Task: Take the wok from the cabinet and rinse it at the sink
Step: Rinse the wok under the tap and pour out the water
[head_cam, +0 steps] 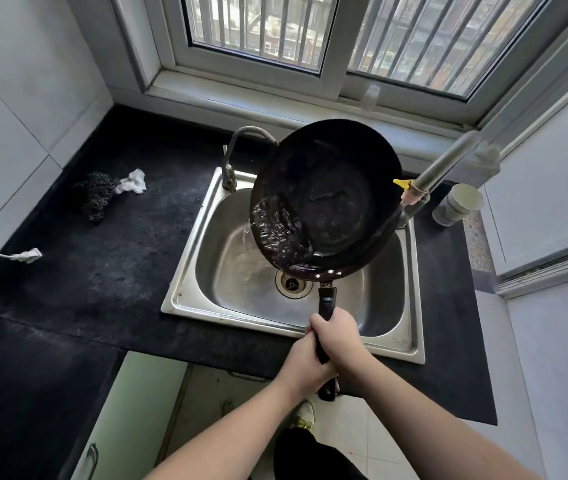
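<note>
From the head camera, a round black metal wok (331,192) hangs tilted above the rectangular stainless steel sink (189,271), its left rim lowest. Water has pooled against that low edge and spills over it in a thin stream into the basin, left of the round drain (291,284). Both hands are clamped on the wok's long black handle (326,303), which points toward the near edge of the counter: the right hand (339,332) wraps it farther up, the left hand (305,363) curls round it just behind, the two touching. The handle's end sticks out below them.

A curved grey faucet (241,147) rises at the sink's far left corner, its spout hidden behind the wok's rim. On the black stone countertop (102,271) to the left lie a dark wire scrubber (97,195) with a white rag (133,181) touching it, and nearer, a white plug on a cord (27,255). A grey pipe with a yellow valve handle (402,182) stands right of the sink.
</note>
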A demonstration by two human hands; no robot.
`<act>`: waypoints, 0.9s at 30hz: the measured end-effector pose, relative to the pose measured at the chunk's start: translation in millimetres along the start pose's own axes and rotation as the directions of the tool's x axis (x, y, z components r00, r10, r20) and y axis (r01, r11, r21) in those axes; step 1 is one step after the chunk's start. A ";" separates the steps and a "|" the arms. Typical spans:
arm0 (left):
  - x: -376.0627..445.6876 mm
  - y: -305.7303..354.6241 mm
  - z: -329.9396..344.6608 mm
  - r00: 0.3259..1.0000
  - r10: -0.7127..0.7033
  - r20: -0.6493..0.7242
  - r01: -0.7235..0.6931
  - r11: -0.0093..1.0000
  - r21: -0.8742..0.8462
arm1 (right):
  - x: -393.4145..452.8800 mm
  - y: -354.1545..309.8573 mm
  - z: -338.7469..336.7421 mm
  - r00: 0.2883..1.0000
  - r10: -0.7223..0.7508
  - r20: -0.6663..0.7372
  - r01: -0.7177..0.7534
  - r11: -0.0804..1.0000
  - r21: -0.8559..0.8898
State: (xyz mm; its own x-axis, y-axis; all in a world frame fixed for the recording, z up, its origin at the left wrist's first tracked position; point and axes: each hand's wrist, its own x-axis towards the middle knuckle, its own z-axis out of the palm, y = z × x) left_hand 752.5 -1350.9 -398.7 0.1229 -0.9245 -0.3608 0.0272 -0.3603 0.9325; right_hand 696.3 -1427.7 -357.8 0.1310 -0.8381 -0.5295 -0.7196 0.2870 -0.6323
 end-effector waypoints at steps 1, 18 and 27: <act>-3.1 0.8 0.1 1.000 -0.005 0.006 0.005 1.000 -0.025 | -2.3 -0.2 0.3 1.000 0.008 0.001 -0.008 1.000 -0.019; -57.0 52.1 -12.9 0.971 -0.181 0.157 0.222 0.927 -0.303 | -45.9 -16.2 -8.3 0.954 0.205 0.218 -0.226 0.971 0.077; -61.1 93.0 -41.9 0.926 -0.340 0.161 0.368 0.908 -0.202 | -68.1 -30.8 -9.0 0.803 0.268 0.533 -0.545 0.693 0.473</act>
State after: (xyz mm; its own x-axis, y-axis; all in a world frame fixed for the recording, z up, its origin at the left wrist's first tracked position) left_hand 789.1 -1322.7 -289.2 -0.0555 -0.7541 -0.6544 0.2700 -0.6423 0.7173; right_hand 703.3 -1383.7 -297.1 0.2757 -0.3489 -0.8957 -0.2477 0.8745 -0.4169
